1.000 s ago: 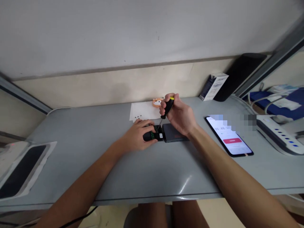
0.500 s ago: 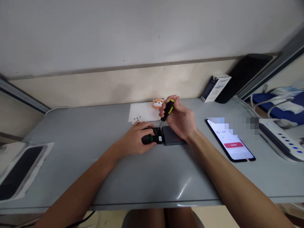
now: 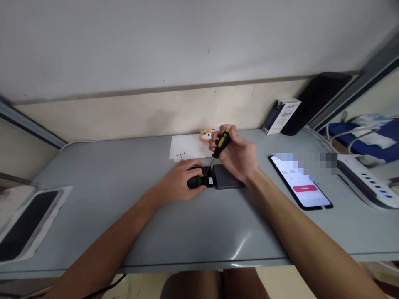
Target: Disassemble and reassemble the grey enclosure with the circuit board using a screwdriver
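A small dark grey box-shaped device [image 3: 226, 177] lies in the middle of the grey table [image 3: 124, 174], with a black part showing a green circuit board [image 3: 201, 181] at its left end. My left hand [image 3: 179, 179] rests on that black part and holds it down. My right hand [image 3: 235, 155] grips a black and yellow screwdriver [image 3: 222, 143], its thin tip pointing down at the left end of the device.
A white paper sheet [image 3: 187, 146] with several small dark screws [image 3: 181, 155] lies behind the device, beside an orange animal-shaped item [image 3: 206, 135]. A lit phone [image 3: 301, 181] lies right, a power strip [image 3: 363, 178] further right, a small carton [image 3: 280, 115] at the back, a dark tablet [image 3: 23, 224] at left.
My right hand has turned the screwdriver slightly; its handle sits a little more upright. Left hand and device stay put. The view shifted slightly.
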Motion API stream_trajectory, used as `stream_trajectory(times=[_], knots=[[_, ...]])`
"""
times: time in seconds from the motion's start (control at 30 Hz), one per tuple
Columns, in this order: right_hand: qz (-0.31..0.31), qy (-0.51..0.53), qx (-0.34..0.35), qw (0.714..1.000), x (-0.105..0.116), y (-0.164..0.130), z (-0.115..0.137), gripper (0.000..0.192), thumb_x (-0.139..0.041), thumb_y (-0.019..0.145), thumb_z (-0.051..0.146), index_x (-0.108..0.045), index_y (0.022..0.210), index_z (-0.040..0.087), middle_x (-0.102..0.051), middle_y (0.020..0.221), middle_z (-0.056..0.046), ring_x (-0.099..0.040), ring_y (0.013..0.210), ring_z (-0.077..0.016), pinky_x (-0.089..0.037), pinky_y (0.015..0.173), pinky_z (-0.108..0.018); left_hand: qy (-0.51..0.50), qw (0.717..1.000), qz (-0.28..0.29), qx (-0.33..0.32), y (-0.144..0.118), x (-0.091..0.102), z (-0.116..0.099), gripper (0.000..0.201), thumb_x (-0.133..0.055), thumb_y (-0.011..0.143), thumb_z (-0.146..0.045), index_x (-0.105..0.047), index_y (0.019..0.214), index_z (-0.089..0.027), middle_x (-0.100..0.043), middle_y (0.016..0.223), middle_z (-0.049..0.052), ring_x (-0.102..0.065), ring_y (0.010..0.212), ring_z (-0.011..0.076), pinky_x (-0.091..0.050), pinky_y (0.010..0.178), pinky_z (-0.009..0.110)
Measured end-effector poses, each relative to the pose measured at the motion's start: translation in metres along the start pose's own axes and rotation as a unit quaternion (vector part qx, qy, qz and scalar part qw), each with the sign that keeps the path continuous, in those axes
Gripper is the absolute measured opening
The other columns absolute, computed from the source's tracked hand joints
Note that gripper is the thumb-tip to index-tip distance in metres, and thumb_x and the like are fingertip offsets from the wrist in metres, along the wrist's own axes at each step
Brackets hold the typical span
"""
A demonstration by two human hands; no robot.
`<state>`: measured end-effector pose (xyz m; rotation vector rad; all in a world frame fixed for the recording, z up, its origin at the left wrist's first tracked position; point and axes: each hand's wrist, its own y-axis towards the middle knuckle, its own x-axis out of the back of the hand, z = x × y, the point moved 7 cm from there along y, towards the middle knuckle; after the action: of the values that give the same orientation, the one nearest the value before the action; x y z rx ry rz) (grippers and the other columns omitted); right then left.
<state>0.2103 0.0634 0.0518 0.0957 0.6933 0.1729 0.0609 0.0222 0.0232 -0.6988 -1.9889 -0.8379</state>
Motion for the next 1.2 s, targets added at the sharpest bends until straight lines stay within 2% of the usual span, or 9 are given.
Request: stream_trajectory(times=[0.07,0.27,0.4,0.57,0.63,0.83,0.97,1.13,1.2], knots=[[-0.003,-0.015,-0.002,1.0,0.001,0.001,0.001,0.04,-0.061,0.099,0.06,-0.055,0.08,0.025,-0.057,0.079,-0.001,-0.054,0.072,-0.0157,-0.05,0.069,-0.031,-0.002,1.0,-0.002,-0.004,0.0,0.001,-0.001,0.013,-0.071,0.091,-0.031,-0.065,0.096,-0.021,-0.068,0.123,0.01,-0.067,0.109,0.0257,-0.052,0.1,0.044],[-0.016,0.0,0.007,1.0,-0.001,0.0,-0.001,0.046,-0.055,0.097,0.069,-0.055,0.083,0.026,-0.045,0.068,0.003,-0.041,0.059,-0.014,-0.044,0.059,-0.03,-0.006,1.0,0.006,-0.001,0.001,0.001,-0.002,0.012,-0.072,0.09,-0.03,-0.066,0.096,-0.022,-0.069,0.123,0.009,-0.068,0.11,0.0259,-0.053,0.101,0.044],[-0.022,-0.003,0.015,1.0,0.0,-0.001,-0.002,0.047,-0.06,0.095,0.069,-0.049,0.079,0.026,-0.04,0.064,0.005,-0.037,0.054,-0.0132,-0.041,0.056,-0.03,-0.029,1.0,-0.013,-0.002,0.0,0.0,0.002,0.014,-0.074,0.089,-0.029,-0.067,0.098,-0.022,-0.069,0.124,0.009,-0.068,0.114,0.0263,-0.053,0.104,0.045],[0.01,-0.016,0.013,1.0,0.0,-0.001,0.006,0.036,-0.071,0.095,0.05,-0.053,0.078,0.024,-0.058,0.076,0.0,-0.055,0.07,-0.0139,-0.049,0.066,-0.029,-0.055,0.998,-0.043,-0.003,-0.001,-0.002,0.005,0.014,-0.075,0.089,-0.028,-0.066,0.097,-0.021,-0.069,0.124,0.01,-0.068,0.116,0.0264,-0.053,0.105,0.045],[0.022,-0.031,0.002,0.999,-0.004,-0.001,0.007,0.033,-0.069,0.097,0.049,-0.056,0.08,0.024,-0.059,0.077,0.0,-0.056,0.071,-0.014,-0.051,0.068,-0.029,-0.058,0.997,-0.051,-0.001,-0.002,-0.003,0.006,0.014,-0.075,0.088,-0.028,-0.066,0.096,-0.021,-0.069,0.123,0.01,-0.068,0.115,0.0264,-0.053,0.104,0.044],[0.043,0.022,-0.029,0.998,-0.014,0.005,-0.003,0.041,-0.06,0.102,0.053,-0.052,0.075,0.024,-0.04,0.062,0.005,-0.039,0.053,-0.0107,-0.042,0.053,-0.027,-0.046,0.998,-0.053,0.002,-0.004,-0.007,0.006,0.016,-0.077,0.088,-0.03,-0.066,0.096,-0.022,-0.069,0.124,0.009,-0.066,0.116,0.0267,-0.051,0.107,0.045],[0.029,0.029,-0.028,0.999,-0.006,0.006,-0.004,0.04,-0.063,0.099,0.056,-0.053,0.076,0.024,-0.034,0.057,0.007,-0.032,0.048,-0.0105,-0.038,0.049,-0.028,-0.04,0.998,-0.044,-0.001,-0.004,-0.008,0.005,0.015,-0.076,0.089,-0.03,-0.066,0.096,-0.022,-0.069,0.123,0.01,-0.066,0.116,0.0265,-0.051,0.108,0.046],[-0.012,0.002,-0.025,1.0,0.004,0.002,0.0,0.041,-0.064,0.098,0.057,-0.053,0.076,0.025,-0.05,0.068,0.002,-0.049,0.06,-0.0136,-0.047,0.058,-0.03,-0.016,1.0,-0.024,0.004,-0.008,-0.009,0.007,0.017,-0.074,0.093,-0.033,-0.069,0.105,-0.022,-0.069,0.131,0.01,-0.066,0.122,0.028,-0.05,0.11,0.047],[-0.019,-0.016,-0.035,0.999,0.004,0.0,0.0,0.042,-0.061,0.099,0.06,-0.054,0.076,0.025,-0.053,0.073,0.0,-0.052,0.065,-0.015,-0.049,0.06,-0.031,-0.001,1.0,-0.02,0.001,-0.011,-0.009,0.008,0.02,-0.072,0.096,-0.036,-0.07,0.11,-0.022,-0.069,0.133,0.011,-0.066,0.124,0.0284,-0.05,0.11,0.047]])
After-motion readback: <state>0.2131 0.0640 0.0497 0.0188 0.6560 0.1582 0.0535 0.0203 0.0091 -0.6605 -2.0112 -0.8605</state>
